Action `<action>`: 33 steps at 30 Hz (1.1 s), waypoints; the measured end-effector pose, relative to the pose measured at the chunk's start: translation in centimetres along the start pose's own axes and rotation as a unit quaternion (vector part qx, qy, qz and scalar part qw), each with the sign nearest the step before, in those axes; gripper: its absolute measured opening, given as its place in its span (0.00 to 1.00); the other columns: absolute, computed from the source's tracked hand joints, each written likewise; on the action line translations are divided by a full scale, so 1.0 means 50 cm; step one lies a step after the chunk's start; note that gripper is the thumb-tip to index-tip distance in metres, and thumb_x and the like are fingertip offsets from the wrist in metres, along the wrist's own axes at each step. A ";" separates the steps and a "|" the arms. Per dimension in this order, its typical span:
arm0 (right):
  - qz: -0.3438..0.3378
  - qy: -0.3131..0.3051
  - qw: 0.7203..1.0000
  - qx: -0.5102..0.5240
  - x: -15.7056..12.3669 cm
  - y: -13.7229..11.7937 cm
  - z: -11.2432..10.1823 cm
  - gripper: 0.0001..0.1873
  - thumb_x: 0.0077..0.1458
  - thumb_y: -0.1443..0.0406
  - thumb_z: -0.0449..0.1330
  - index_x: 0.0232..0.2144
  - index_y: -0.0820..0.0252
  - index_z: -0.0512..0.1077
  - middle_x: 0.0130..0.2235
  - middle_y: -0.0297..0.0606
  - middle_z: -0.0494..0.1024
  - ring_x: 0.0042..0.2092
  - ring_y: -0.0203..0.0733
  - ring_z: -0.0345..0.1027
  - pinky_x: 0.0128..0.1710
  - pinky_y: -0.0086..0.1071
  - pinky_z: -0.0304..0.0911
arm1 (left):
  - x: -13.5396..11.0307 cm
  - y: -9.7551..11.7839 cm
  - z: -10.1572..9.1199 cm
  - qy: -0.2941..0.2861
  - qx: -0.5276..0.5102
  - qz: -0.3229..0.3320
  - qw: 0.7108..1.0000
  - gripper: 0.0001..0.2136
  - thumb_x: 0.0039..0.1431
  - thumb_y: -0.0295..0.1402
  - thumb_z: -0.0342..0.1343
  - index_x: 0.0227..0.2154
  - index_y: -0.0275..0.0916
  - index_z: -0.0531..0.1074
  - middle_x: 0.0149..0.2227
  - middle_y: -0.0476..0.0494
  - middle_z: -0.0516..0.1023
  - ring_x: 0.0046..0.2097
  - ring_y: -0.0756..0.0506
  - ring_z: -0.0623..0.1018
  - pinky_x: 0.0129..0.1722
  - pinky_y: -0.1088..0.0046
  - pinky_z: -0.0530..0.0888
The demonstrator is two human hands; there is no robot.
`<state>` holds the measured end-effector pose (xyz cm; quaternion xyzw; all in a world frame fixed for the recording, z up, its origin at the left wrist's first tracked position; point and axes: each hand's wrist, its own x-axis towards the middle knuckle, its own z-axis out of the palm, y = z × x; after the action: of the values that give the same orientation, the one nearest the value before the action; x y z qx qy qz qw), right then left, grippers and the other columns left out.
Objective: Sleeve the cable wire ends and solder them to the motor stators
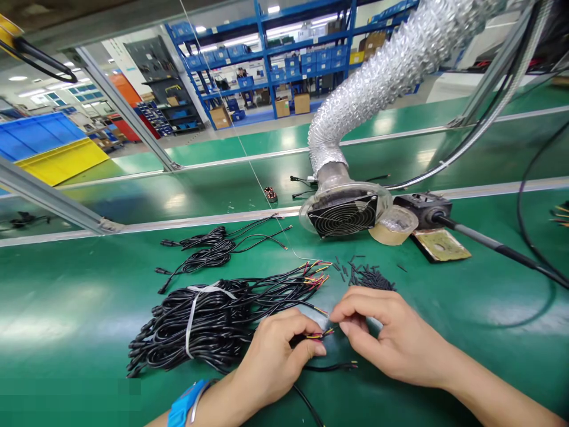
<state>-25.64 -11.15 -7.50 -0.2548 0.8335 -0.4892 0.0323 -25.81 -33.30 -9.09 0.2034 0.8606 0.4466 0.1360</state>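
Black cable (297, 340): pinched in your left grip (279, 350), coloured wires (329, 332) protruding; your right grip (393, 335) curled just beside, contents unclear; steady, separated wires probably helped.

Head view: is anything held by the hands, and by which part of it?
The left hand pinches a cable at its coloured-wire end; whether the right hand holds anything cannot be told.

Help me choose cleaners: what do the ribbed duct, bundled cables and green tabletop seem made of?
Ribbed duct: probably aluminium foil; crinkled, silvery glints.
Bundled cables: rubber or plastic sheathing, I can't tell which; smooth black sheen.
Green tabletop: perhaps a rubber or plastic mat; smooth, with soft reflections.
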 end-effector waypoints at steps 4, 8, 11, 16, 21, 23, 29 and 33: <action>-0.001 -0.013 1.000 0.004 -0.003 -0.004 0.003 0.12 0.53 0.75 0.55 0.36 0.59 0.74 0.30 0.33 0.73 0.29 0.34 0.65 0.29 0.26 0.61 | 0.001 0.002 0.000 -0.005 0.007 -0.010 1.000 0.06 0.54 0.23 0.63 0.30 0.42 0.79 0.30 0.53 0.78 0.33 0.50 0.74 0.35 0.78 0.67; -0.002 -0.027 1.000 -0.007 -0.002 -0.003 0.029 0.13 0.54 0.75 0.55 0.38 0.59 0.74 0.30 0.32 0.73 0.28 0.33 0.65 0.29 0.26 0.61 | 0.000 0.000 0.004 -0.013 0.011 -0.011 1.000 0.05 0.54 0.23 0.63 0.30 0.41 0.79 0.30 0.52 0.78 0.34 0.50 0.75 0.36 0.77 0.68; -0.023 -0.038 0.999 -0.010 0.003 0.004 0.037 0.14 0.54 0.76 0.55 0.39 0.59 0.74 0.31 0.33 0.74 0.31 0.34 0.66 0.31 0.26 0.61 | -0.001 -0.004 0.008 -0.015 0.011 -0.022 1.000 0.04 0.54 0.25 0.63 0.29 0.40 0.77 0.31 0.52 0.78 0.34 0.49 0.75 0.36 0.77 0.68; 0.033 -0.032 0.993 -0.107 0.006 0.027 -0.054 0.08 0.55 0.71 0.59 0.39 0.57 0.74 0.38 0.35 0.75 0.39 0.39 0.67 0.39 0.31 0.63 | -0.003 -0.009 0.009 -0.006 -0.019 -0.056 0.998 0.05 0.53 0.27 0.64 0.29 0.40 0.72 0.29 0.54 0.77 0.32 0.50 0.73 0.35 0.78 0.68; 0.083 -0.144 0.956 -0.240 0.000 0.056 -0.111 0.06 0.57 0.71 0.57 0.30 0.57 0.71 0.34 0.35 0.73 0.41 0.45 0.65 0.41 0.39 0.60 | -0.007 -0.011 0.008 -0.006 -0.021 -0.059 0.998 0.05 0.55 0.30 0.62 0.28 0.40 0.71 0.28 0.54 0.75 0.31 0.50 0.72 0.34 0.77 0.67; 0.082 -0.166 0.944 -0.273 -0.002 0.063 -0.097 0.07 0.57 0.72 0.56 0.29 0.58 0.69 0.34 0.37 0.71 0.40 0.46 0.64 0.41 0.40 0.60 | -0.007 -0.012 0.007 -0.005 -0.020 -0.055 0.998 0.04 0.56 0.30 0.61 0.29 0.40 0.71 0.28 0.54 0.74 0.31 0.50 0.71 0.34 0.77 0.66; 0.077 -0.165 0.935 -0.304 -0.006 0.061 -0.074 0.11 0.61 0.73 0.49 0.26 0.58 0.61 0.31 0.38 0.67 0.37 0.46 0.62 0.37 0.39 0.59 | -0.005 -0.007 0.002 -0.007 -0.018 -0.048 0.999 0.04 0.58 0.29 0.58 0.29 0.39 0.70 0.28 0.53 0.72 0.31 0.50 0.69 0.34 0.77 0.65; 0.072 -0.103 0.978 -0.169 -0.006 0.032 -0.074 0.08 0.66 0.67 0.48 0.32 0.57 0.61 0.33 0.34 0.68 0.35 0.40 0.62 0.36 0.34 0.60 | -0.007 -0.004 0.000 -0.008 -0.020 -0.043 0.999 0.04 0.59 0.29 0.57 0.29 0.39 0.70 0.27 0.54 0.72 0.31 0.51 0.69 0.34 0.76 0.64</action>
<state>-27.14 -7.45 -6.97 -0.2446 0.9124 -0.3092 0.1096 -25.56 -33.58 -9.24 0.1667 0.8583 0.4559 0.1662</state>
